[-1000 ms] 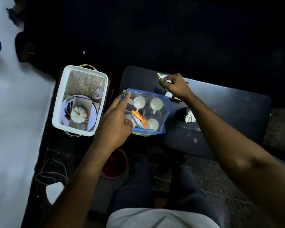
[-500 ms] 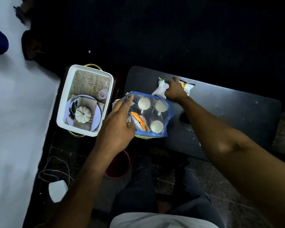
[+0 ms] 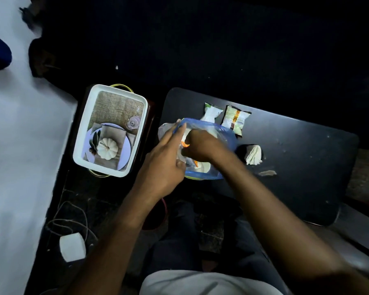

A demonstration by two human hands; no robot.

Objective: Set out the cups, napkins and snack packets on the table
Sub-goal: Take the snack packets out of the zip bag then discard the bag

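Observation:
A clear blue-rimmed bag (image 3: pixel 226 135) lies at the near left corner of the dark table (image 3: pixel 296 167). My left hand (image 3: pixel 166 162) holds its left edge, fingers spread. My right hand (image 3: pixel 202 145) reaches into the bag's mouth, fingers closed around an orange snack packet (image 3: pixel 184 144). White cups inside are mostly hidden; one cup (image 3: pixel 203 167) shows below my wrist. Two snack packets (image 3: pixel 211 112) (image 3: pixel 235 120) lie side by side on the table behind the bag. A folded white napkin (image 3: pixel 254 155) sits in a dark holder to the bag's right.
A white tray (image 3: pixel 81 145) printed with a place setting and pumpkin stands left of the table. A red bucket rim (image 3: pixel 164 211) shows under my left forearm. A white adapter (image 3: pixel 71 246) with cable lies on the floor. A small scrap (image 3: pixel 266 173) lies on the table.
My right hand let go of the snack packet at the back of the table and moved into the bag. Two packets now lie behind the bag.

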